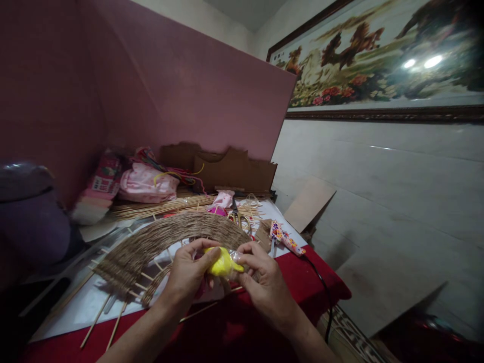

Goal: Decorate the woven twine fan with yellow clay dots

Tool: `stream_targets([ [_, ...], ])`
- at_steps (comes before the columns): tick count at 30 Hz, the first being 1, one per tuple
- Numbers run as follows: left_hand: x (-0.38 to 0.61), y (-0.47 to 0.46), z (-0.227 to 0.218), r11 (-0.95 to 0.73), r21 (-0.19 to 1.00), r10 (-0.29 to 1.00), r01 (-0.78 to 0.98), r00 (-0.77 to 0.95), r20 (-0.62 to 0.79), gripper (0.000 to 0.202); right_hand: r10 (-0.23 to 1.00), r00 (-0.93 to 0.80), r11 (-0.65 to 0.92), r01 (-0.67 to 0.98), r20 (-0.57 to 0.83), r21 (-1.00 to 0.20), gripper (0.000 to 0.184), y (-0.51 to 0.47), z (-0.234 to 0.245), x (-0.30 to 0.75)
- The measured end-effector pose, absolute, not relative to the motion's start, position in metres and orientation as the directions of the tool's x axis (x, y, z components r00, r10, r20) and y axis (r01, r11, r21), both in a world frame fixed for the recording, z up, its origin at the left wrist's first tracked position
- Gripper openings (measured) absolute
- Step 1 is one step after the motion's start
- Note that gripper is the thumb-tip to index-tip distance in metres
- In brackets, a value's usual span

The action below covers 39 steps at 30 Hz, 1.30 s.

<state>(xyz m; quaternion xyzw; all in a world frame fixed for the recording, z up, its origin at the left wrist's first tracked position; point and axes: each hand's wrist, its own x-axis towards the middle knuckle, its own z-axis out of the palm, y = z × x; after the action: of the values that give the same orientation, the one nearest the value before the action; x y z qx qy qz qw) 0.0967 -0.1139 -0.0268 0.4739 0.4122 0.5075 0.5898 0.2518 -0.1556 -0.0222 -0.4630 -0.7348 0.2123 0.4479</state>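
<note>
Between my two hands is a soft-looking bright yellow lump [222, 263] in a clear plastic wrapper [236, 257]. My left hand [192, 267] pinches the yellow lump's left side between thumb and fingers. On the other side, my right hand [260, 276] grips the wrapper, close to a thin yellow tip that points right. Behind and left of my hands lies a curved fan shape of woven brown cord [151, 242] on wooden sticks. Part of its inner edge is hidden by my left hand.
Scissors [240, 220] and a flower-patterned glue gun [286, 238] with a black cord lie right of the fan. Thin sticks [166, 205], a pink bag [147, 182] and torn cardboard [234, 169] are behind it. A red cloth [317, 275] covers the table's front and right edge.
</note>
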Motion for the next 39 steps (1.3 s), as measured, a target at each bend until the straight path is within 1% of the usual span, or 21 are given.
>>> stream_targets([
  [2,0.097,-0.114,-0.028,0.027,0.979,0.990,-0.201,0.139,0.001,0.033,0.865,-0.152,0.477,0.546,0.479,-0.689,0.008,-0.155,-0.025,0.248],
  [4,0.097,-0.114,-0.028,0.020,0.980,0.990,-0.199,0.144,0.009,0.032,0.848,-0.139,0.494,0.558,0.511,-0.668,0.009,-0.153,-0.028,0.247],
  [7,0.097,-0.114,-0.028,0.016,0.983,0.984,-0.182,0.175,0.016,0.033,0.831,-0.118,0.533,0.452,0.544,-0.715,0.011,-0.149,-0.030,0.250],
  [10,0.098,-0.114,-0.027,0.026,0.986,0.982,-0.167,0.188,0.005,0.034,0.841,-0.002,0.518,0.285,0.540,-0.806,0.015,-0.147,-0.030,0.258],
  [13,0.098,-0.114,-0.025,0.030,0.985,0.984,-0.172,0.179,0.001,0.033,0.868,0.113,0.471,0.123,0.484,-0.874,0.015,-0.148,-0.030,0.263],
  [16,0.098,-0.115,-0.023,0.038,0.984,0.987,-0.176,0.163,-0.009,0.033,0.913,0.136,0.388,0.001,0.384,-0.922,0.017,-0.150,-0.029,0.263],
  [19,0.098,-0.114,-0.024,0.041,0.984,0.989,-0.171,0.146,-0.016,0.033,0.934,0.151,0.333,-0.034,0.325,-0.942,0.023,-0.151,-0.028,0.263],
  [21,0.097,-0.113,-0.025,0.040,0.983,0.989,-0.178,0.144,-0.015,0.034,0.952,0.109,0.291,-0.037,0.286,-0.956,0.026,-0.151,-0.028,0.266],
  [23,0.096,-0.112,-0.026,0.048,0.981,0.990,-0.187,0.139,-0.022,0.034,0.972,0.016,0.235,-0.013,0.235,-0.972,0.026,-0.153,-0.028,0.270],
  [25,0.095,-0.112,-0.027,0.061,0.979,0.990,-0.193,0.134,-0.035,0.036,0.976,-0.080,0.209,0.057,0.205,-0.976,0.027,-0.155,-0.027,0.273],
  [27,0.095,-0.112,-0.026,0.070,0.979,0.989,-0.189,0.142,-0.044,0.037,0.965,-0.117,0.255,0.193,0.236,-0.947,0.025,-0.157,-0.024,0.275],
  [30,0.096,-0.113,-0.024,0.059,0.982,0.987,-0.177,0.155,-0.031,0.036,0.926,-0.089,0.368,0.434,0.368,-0.822,0.010,-0.157,-0.020,0.275],
  [31,0.096,-0.114,-0.024,0.047,0.983,0.987,-0.176,0.158,-0.019,0.035,0.917,-0.086,0.380,0.485,0.389,-0.788,0.006,-0.157,-0.019,0.274],
  [33,0.096,-0.113,-0.026,0.018,0.983,0.987,-0.182,0.163,0.013,0.034,0.930,-0.113,0.357,0.503,0.349,-0.787,0.005,-0.156,-0.017,0.274],
  [35,0.096,-0.113,-0.027,0.001,0.984,0.986,-0.178,0.165,0.029,0.033,0.956,-0.153,0.292,0.424,0.250,-0.857,0.009,-0.156,-0.015,0.277],
  [36,0.096,-0.113,-0.028,0.002,0.985,0.986,-0.175,0.165,0.027,0.033,0.965,-0.165,0.249,0.349,0.202,-0.904,0.011,-0.155,-0.014,0.279],
  [38,0.096,-0.114,-0.027,0.018,0.985,0.986,-0.170,0.169,0.011,0.034,0.978,-0.143,0.172,0.125,0.153,-0.977,0.017,-0.154,-0.012,0.287],
  [39,0.096,-0.114,-0.027,0.026,0.984,0.985,-0.174,0.171,0.004,0.034,0.983,-0.105,0.153,-0.007,0.153,-0.988,0.019,-0.154,-0.011,0.292],
])
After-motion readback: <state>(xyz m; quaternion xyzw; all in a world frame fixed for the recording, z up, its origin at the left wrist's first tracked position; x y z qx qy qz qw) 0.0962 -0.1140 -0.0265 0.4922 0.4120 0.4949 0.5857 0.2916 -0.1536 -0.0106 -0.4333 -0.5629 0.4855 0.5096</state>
